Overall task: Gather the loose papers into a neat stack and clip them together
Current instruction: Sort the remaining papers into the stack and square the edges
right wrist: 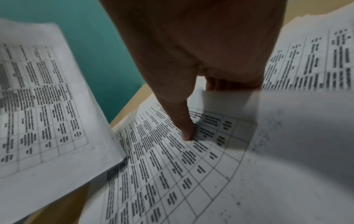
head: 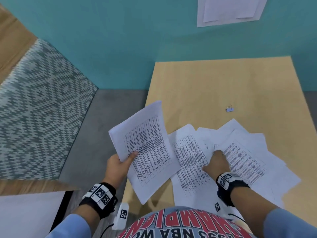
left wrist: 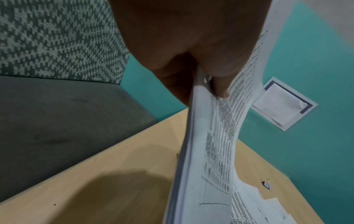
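Observation:
My left hand (head: 125,158) grips a stack of printed table sheets (head: 145,148) by its near left corner, thumb on top, and holds it tilted over the table's left edge. The left wrist view shows that stack (left wrist: 210,151) edge-on under the thumb (left wrist: 220,89). Loose printed sheets (head: 248,160) lie fanned out on the tan table (head: 205,83). My right hand (head: 214,160) is on them: the thumb (right wrist: 187,134) presses one sheet (right wrist: 172,181), and the fingertips are tucked under a raised sheet's edge (right wrist: 287,121). A small binder clip (head: 229,109) lies alone farther back, apart from both hands.
A patterned seat back (head: 37,109) and grey cushion (head: 103,126) stand left of the table. Teal wall behind carries pinned white sheets (head: 229,11). A white surface (head: 25,212) sits at the near left. Bare tabletop stretches behind the loose sheets around the clip.

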The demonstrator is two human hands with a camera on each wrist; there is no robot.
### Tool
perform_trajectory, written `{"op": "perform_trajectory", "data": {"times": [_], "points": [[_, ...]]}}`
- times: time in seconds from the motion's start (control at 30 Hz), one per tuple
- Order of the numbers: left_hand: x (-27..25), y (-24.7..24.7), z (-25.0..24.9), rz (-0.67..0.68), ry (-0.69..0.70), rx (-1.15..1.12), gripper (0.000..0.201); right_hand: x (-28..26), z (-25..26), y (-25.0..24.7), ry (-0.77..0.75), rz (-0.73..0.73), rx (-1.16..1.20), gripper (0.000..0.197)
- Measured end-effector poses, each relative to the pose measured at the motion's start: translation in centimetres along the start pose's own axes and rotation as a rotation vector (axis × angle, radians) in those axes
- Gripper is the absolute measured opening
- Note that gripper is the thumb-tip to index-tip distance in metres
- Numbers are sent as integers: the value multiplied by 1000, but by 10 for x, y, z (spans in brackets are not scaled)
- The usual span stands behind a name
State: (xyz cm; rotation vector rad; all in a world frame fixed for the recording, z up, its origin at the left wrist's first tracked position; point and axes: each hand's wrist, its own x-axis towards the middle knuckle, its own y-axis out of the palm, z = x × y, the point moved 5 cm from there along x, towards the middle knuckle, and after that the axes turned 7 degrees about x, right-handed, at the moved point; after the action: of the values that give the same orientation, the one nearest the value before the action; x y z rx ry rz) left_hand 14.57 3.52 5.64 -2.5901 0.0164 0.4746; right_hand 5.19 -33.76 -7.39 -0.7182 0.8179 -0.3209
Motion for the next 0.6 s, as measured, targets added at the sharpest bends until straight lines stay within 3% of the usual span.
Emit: {"op": "perform_trajectory", "data": {"times": [0.1,0.17,0.3,0.4,0.43,0.5,0.6], "points": [[-4,6,-5,18,-13,-44,6,-5,-6,10,-55,110,20,30],[-3,6,-4,38,-8,-29,8,-14,-13,8,-115,159,57,14],[-3,10,-9,78,7,-11,10,-35,-64,-27,-44,41,234,28],[-10,20,-11,91,5,-53,12,-46,-121,-77,60,-218,89,23],[-13,24,-10,100,3,-62,14,-51,-141,-92,163,-278,47,32],[-18,31,-9,118,2,-57,13,-61,-173,-108,336,-320,68,44],[-22,41,-13,133,26,32,6,-63,-187,-110,419,-297,108,60]]}}
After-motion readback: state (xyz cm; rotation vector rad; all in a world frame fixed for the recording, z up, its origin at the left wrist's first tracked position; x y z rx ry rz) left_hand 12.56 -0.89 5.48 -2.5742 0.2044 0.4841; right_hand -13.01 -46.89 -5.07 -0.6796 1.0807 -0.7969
